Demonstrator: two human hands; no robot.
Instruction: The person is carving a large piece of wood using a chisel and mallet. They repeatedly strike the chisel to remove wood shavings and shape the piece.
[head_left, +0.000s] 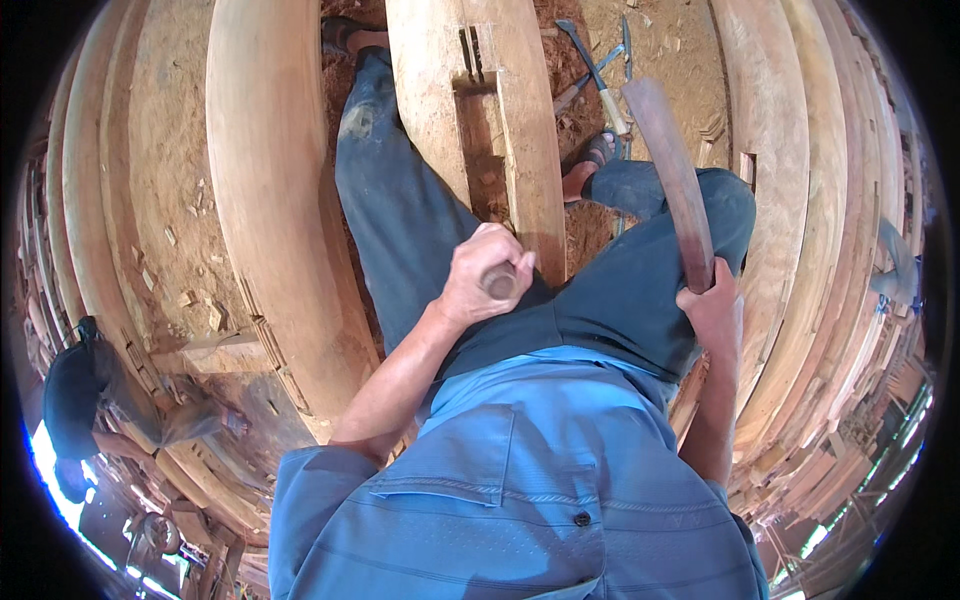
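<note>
My left hand (468,272) is closed round a chisel with a round wooden handle (499,281), its butt end facing up; the blade is hidden below the fist. The fist is over the near end of a long, deep slot (486,150) cut in the pale timber beam (425,70) between my legs. Two narrow slits lie beyond the slot's far end. On the right, above my thigh, my right hand (714,305) grips the lower end of a long, slightly curved wooden mallet (672,175), raised and apart from the chisel.
A hand tool with a pale handle (612,112) lies among other tools beyond my right foot (597,150). Large rounded timbers (265,150) flank me, with more stacked to the right (770,130). Wood chips (216,313) litter the ground. Another person (72,400) is at far left.
</note>
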